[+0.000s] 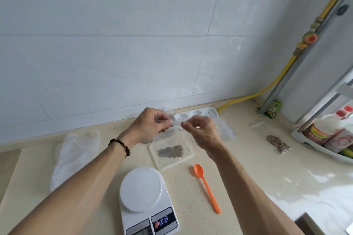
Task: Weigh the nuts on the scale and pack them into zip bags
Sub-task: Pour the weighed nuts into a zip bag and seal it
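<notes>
Both hands hold one clear zip bag (176, 125) above the counter. My left hand (150, 125) pinches its top edge on the left, and my right hand (202, 129) pinches it on the right. Under the bag lies a clear square dish (183, 157) with a small heap of brown nuts (170, 152). A white digital scale (145, 196) stands near me, its round plate bare. An orange spoon (206, 187) lies to the right of the scale. A filled bag of nuts (278, 144) lies far right.
A crumpled clear plastic bag (74, 152) lies at the left. A white perforated tray (198, 113) sits against the tiled wall, with more clear bags (226, 128) beside it. A rack with bottles (328, 135) stands at the right edge, under a yellow gas hose (248, 97).
</notes>
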The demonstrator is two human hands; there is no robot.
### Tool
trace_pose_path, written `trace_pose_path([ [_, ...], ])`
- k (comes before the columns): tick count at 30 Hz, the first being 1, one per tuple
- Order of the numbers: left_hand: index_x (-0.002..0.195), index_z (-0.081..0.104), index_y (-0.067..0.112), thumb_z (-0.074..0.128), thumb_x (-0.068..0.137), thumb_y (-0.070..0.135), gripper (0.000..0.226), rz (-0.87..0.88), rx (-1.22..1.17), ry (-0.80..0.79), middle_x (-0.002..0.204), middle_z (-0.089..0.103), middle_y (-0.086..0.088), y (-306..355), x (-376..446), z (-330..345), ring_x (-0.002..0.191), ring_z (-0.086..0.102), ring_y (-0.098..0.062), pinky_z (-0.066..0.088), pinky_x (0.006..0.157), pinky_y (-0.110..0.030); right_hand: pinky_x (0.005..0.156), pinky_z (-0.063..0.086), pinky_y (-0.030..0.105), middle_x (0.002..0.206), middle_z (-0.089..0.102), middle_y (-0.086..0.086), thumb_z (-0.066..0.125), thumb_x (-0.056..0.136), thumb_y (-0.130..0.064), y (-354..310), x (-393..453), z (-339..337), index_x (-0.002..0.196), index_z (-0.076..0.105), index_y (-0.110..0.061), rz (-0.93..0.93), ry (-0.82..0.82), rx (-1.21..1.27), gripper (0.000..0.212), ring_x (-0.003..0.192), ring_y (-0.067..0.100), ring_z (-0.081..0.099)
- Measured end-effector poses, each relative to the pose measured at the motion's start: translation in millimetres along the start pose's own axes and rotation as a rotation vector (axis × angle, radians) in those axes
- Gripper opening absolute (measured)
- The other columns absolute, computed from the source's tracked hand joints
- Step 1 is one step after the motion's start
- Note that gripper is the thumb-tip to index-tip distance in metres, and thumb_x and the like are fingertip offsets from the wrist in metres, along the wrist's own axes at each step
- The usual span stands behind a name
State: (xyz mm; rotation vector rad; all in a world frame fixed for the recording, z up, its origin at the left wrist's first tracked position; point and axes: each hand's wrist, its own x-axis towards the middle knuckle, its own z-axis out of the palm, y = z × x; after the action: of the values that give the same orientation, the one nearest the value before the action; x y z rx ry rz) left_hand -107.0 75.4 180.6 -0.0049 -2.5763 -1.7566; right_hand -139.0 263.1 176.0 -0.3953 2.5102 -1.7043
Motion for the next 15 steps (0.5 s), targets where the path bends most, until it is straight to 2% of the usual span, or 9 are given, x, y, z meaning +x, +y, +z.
trace_pose_path([
  [2, 0.076, 0.07, 0.01, 0.067, 0.089, 0.011, 0.014, 0.059, 0.075, 0.054, 0.062, 0.066, 0.01, 10.6, 2.4, 6.2, 0.055, 0.057, 0.003, 0.044, 0.058, -0.011, 0.048, 0.038, 0.012, 0.058, 0.055, -0.007, 0.074, 0.085, -0.022, -6.0, -1.0, -5.7, 0.062, 0.065, -0.018, -0.027, 0.039, -0.021, 0.026, 0.05, -0.002, 0.046],
  [4, 0.077, 0.069, 0.008, 0.066, 0.09, 0.009, 0.013, 0.101, 0.068, 0.096, 0.065, 0.067, 0.006, 20.3, 5.8, 12.4, 0.056, 0.06, 0.003, 0.044, 0.055, -0.009, 0.049, 0.036, 0.017, 0.056, 0.053, -0.007, 0.073, 0.086, -0.022, -9.8, -2.3, -13.6, 0.064, 0.067, -0.015, -0.03, 0.032, 0.043, 0.024, 0.05, 0.004, 0.044],
  [7, 0.076, 0.07, 0.012, 0.068, 0.089, 0.011, 0.013, 0.123, 0.033, 0.077, 0.071, 0.07, -0.002, 30.3, 11.4, 23.4, 0.061, 0.063, -0.005, 0.051, 0.059, -0.016, 0.058, 0.042, 0.029, 0.056, 0.054, -0.01, 0.072, 0.086, -0.022, -9.4, -1.0, -27.7, 0.07, 0.071, -0.015, -0.021, 0.003, 0.055, 0.018, 0.058, 0.009, 0.049],
  [9, 0.077, 0.071, 0.009, 0.069, 0.088, 0.012, 0.011, 0.071, -0.07, 0.033, 0.071, 0.071, -0.007, 35.2, 14.9, 29.8, 0.062, 0.064, -0.01, 0.054, 0.061, -0.022, 0.061, 0.046, 0.029, 0.056, 0.056, -0.013, 0.071, 0.087, -0.02, -6.3, 2.0, -38.5, 0.071, 0.072, -0.015, -0.022, 0.045, 0.014, 0.017, 0.058, 0.006, 0.051],
  [11, 0.08, 0.071, 0.005, 0.067, 0.09, 0.011, 0.012, 0.025, -0.179, 0.019, 0.074, 0.072, -0.012, 38.5, 19.7, 34.2, 0.066, 0.067, -0.017, 0.055, 0.062, -0.024, 0.063, 0.05, 0.029, 0.064, 0.059, -0.003, 0.069, 0.088, -0.016, -0.8, 5.5, -52.0, 0.074, 0.07, -0.001, -0.036, 0.068, 0.054, 0.021, 0.063, 0.01, 0.053],
  [13, 0.079, 0.07, 0.006, 0.064, 0.092, 0.01, 0.014, 0.032, -0.185, 0.034, 0.073, 0.072, -0.011, 41.0, 26.4, 39.9, 0.068, 0.069, -0.021, 0.057, 0.064, -0.028, 0.063, 0.051, 0.025, 0.071, 0.058, 0.006, 0.068, 0.088, -0.012, 6.2, 8.8, -66.4, 0.079, 0.061, 0.015, -0.031, 0.035, 0.154, 0.029, 0.067, 0.014, 0.055],
  [15, 0.077, 0.069, 0.009, 0.064, 0.092, 0.009, 0.016, 0.059, -0.109, 0.069, 0.068, 0.071, -0.007, 45.0, 34.5, 50.0, 0.066, 0.068, -0.021, 0.06, 0.068, -0.035, 0.064, 0.05, 0.023, 0.074, 0.064, 0.005, 0.069, 0.086, -0.01, 10.7, 13.0, -78.3, 0.08, 0.062, 0.015, 0.009, -0.014, 0.244, 0.027, 0.068, 0.012, 0.059],
])
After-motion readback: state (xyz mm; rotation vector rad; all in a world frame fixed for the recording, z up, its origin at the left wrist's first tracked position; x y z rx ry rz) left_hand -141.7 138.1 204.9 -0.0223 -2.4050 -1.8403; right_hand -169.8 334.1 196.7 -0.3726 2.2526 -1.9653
